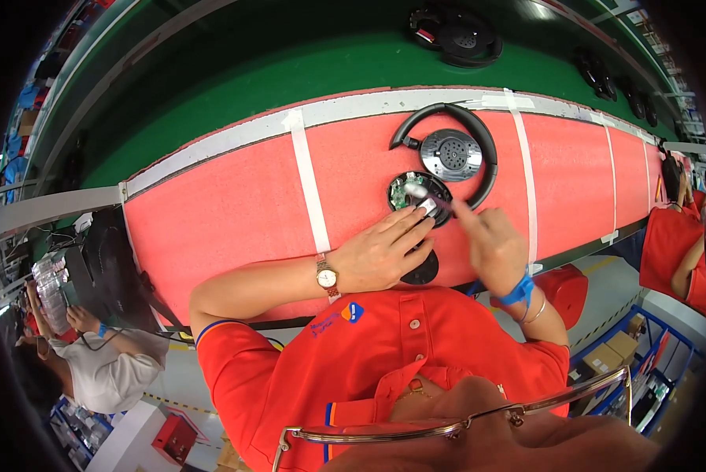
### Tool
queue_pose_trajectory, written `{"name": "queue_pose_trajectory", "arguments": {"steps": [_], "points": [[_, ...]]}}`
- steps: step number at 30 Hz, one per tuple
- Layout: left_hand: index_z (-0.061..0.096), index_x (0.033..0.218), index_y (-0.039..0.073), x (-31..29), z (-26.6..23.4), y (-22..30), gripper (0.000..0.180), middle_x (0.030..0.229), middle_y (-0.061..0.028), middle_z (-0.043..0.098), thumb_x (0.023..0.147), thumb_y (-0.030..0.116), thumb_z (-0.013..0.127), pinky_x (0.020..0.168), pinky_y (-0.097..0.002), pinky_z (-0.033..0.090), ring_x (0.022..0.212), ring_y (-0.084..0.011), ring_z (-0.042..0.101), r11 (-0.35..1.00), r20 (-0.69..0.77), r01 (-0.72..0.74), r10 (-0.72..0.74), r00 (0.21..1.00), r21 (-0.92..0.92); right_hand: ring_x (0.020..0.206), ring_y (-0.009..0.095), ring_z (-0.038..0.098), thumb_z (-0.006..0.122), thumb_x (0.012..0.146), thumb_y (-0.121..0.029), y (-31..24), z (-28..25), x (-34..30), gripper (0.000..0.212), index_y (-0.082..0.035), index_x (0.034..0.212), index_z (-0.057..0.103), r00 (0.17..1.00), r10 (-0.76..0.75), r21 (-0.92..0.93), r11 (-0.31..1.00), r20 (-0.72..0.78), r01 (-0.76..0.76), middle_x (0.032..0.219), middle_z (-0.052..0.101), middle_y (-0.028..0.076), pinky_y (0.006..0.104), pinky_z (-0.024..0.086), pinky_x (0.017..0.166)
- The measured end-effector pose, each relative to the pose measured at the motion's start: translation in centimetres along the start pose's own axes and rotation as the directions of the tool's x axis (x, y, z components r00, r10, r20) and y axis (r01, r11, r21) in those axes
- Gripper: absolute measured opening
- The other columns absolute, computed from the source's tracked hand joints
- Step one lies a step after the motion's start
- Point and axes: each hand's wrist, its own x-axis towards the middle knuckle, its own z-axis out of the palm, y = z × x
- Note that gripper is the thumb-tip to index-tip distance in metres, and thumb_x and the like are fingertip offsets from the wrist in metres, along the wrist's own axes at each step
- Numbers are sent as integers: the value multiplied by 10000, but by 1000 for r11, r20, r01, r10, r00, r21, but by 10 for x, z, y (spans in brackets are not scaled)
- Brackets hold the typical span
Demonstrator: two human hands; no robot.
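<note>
Head view: right grip (494,240) pinches a blurred tool (417,191), long axis pointing leftward; left grip (375,256) unclear.

blue lettering (326,324), too small to read, beside an emblem (353,313), on the red shirt (463,334)

A pinkish-red desk (219,189) is crossed by strips of white tape (310,189) and bordered along its far side by a white band (345,109). Black headphones (488,145) are laid near its middle, one silvery-faced earcup (451,155) turned upward. Just beside it, an opened earcup (400,191) is set down, its green circuit board exposed. A dark round piece (422,270) is placed toward the near edge, partly covered.
</note>
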Motion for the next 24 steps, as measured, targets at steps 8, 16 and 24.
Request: {"name": "queue_pose_trajectory", "arguments": {"steps": [8,16,24], "points": [[573,1084,-18,-1,3,4,442,1261,-243,492,655,80,615,1075,-490,341,1238,-375,448,999,-3,17,-17,1000,29,650,241,523,592,803,46,26,-21,6,383,-66,1168,630,997,71,71,995,-5,-70,751,531,108,336,445,572],[573,1076,-20,0,6,5,436,1258,-250,493,650,69,606,1084,-500,330,1240,-378,446,999,-29,3,-2,1000,33,542,51,414,609,906,-186,93,-3,49,394,-27,1255,518,849,527,649,629,50,-428,747,539,-21,214,311,449],[549,1144,-21,-5,5,1,530,1278,-245,482,629,69,635,1082,-500,333,1256,-367,439,997,-48,11,-15,999,-82,479,17,287,622,901,-221,107,-9,80,174,-54,916,579,716,245,718,97,654,-689,613,382,-72,203,188,428]]}}
